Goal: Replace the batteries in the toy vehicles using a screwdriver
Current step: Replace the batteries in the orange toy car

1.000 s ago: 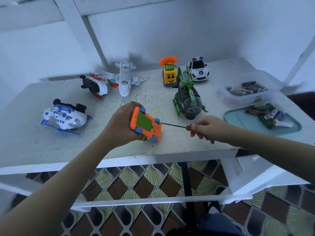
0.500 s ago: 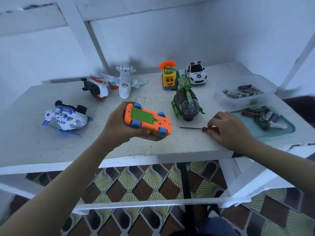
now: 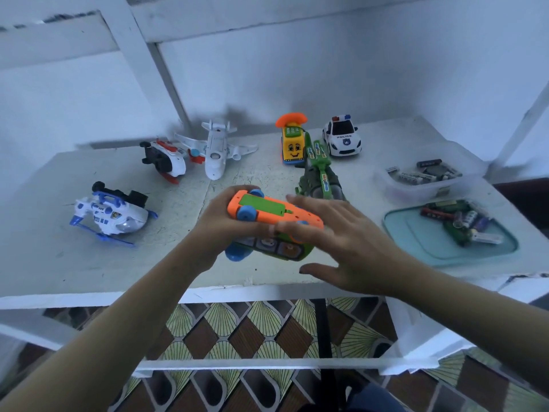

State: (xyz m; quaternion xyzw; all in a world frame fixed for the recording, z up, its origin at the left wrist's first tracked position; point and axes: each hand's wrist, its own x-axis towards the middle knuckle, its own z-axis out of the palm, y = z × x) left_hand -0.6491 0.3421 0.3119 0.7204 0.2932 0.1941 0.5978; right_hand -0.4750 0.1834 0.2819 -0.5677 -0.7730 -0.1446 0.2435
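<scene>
My left hand (image 3: 221, 227) grips an orange toy car (image 3: 269, 215) turned underside up above the table's front edge. Its green battery cover and blue wheels face me. My right hand (image 3: 341, 242) is open with fingers spread; its fingertips touch the car's right end. The screwdriver is not visible; the right hand may hide it. Loose batteries (image 3: 457, 220) lie on a teal lid (image 3: 421, 242) at the right. More batteries fill a clear plastic box (image 3: 416, 188) behind it.
On the white table (image 3: 44, 248) stand a blue-white helicopter (image 3: 111, 214), a red-white helicopter (image 3: 166, 160), a white plane (image 3: 215, 151), a yellow phone car (image 3: 292, 144), a police car (image 3: 341, 139) and a green helicopter (image 3: 319, 173). A wall rises behind.
My right hand left the screwdriver on the table and moved left to the car, opening its fingers. The left hand has tilted the car flatter, underside up.
</scene>
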